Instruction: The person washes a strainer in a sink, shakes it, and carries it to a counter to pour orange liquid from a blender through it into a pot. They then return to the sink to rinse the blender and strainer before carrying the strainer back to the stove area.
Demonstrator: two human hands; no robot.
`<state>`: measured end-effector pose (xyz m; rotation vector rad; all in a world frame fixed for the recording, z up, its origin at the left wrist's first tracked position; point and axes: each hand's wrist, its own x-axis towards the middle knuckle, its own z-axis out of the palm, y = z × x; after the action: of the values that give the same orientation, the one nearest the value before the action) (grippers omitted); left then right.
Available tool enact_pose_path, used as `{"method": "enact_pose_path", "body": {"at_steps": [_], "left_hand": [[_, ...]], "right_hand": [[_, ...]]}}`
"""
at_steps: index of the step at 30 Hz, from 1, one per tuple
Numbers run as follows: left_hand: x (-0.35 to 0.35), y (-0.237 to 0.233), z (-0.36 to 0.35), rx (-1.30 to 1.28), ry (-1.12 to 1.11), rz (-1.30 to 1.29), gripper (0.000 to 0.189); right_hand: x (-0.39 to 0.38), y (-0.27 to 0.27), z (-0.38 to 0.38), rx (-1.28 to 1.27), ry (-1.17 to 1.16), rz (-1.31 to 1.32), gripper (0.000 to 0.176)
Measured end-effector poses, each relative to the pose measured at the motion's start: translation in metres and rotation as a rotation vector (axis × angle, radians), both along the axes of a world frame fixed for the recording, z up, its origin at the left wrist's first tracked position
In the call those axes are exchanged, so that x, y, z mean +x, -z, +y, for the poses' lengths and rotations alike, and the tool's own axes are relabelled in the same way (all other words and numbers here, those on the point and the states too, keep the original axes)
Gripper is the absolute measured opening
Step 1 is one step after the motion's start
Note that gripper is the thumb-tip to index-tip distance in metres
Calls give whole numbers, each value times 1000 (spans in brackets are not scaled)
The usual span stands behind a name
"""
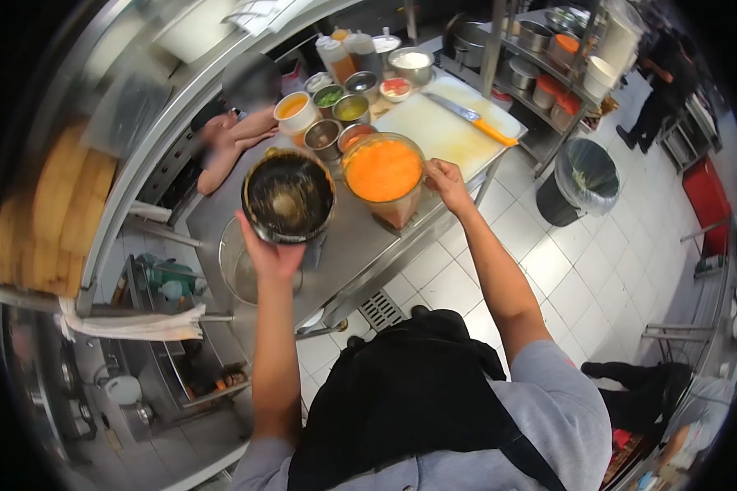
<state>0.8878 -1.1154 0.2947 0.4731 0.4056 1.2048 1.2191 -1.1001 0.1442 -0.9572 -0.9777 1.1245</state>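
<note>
My left hand [273,252] grips a round metal bowl [288,195] from below, tipped so that its dark, residue-smeared inside faces me. My right hand [449,185] is closed around the handle of a clear jug [401,209] filled with something frothy and orange. The jug stands upright at the front edge of the steel counter [348,250], though whether its base rests there is hard to see. Beneath the bowl, partly hidden by my left hand and forearm, lies a wide round strainer or clear bowl [236,266].
Behind the jug sit several small containers of sauces and chopped food [352,108]. A cutting board [442,135] carries an orange-handled knife [475,119]. To the right are a lined bin [577,184] and shelves of pots [540,82]. Another person's arms [237,143] rest across the counter.
</note>
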Motion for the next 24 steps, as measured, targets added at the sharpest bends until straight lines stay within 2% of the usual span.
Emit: {"method": "enact_pose_path", "body": {"at_steps": [4, 6, 7, 9, 10, 13, 18, 22, 24], "left_hand": [[-30, 75, -51, -112, -41, -31, 72], [-34, 115, -65, -258, 28, -164, 82], [-32, 126, -70, -263, 0, -176, 82], [-25, 144, -74, -163, 132, -176, 79], [-24, 150, -72, -168, 119, -188, 79], [-20, 171, -50, -254, 61, 92, 59], [5, 191, -2, -288, 122, 235, 56], [31, 203, 29, -280, 71, 395, 51], [37, 206, 42, -273, 35, 638, 50]], "right_hand": [[-3, 8, -3, 41, 46, 20, 31], [-5, 8, -6, 76, 146, 12, 31], [-7, 9, -8, 69, 117, 5, 31], [-7, 9, -14, 68, 217, 47, 34], [-6, 9, -18, 62, 203, 36, 34], [-2, 8, -32, 68, 259, 57, 38], [19, -10, -65, 111, 364, 79, 34], [37, -33, -97, 98, 440, 23, 34], [47, -38, -112, 104, 453, 7, 31]]}}
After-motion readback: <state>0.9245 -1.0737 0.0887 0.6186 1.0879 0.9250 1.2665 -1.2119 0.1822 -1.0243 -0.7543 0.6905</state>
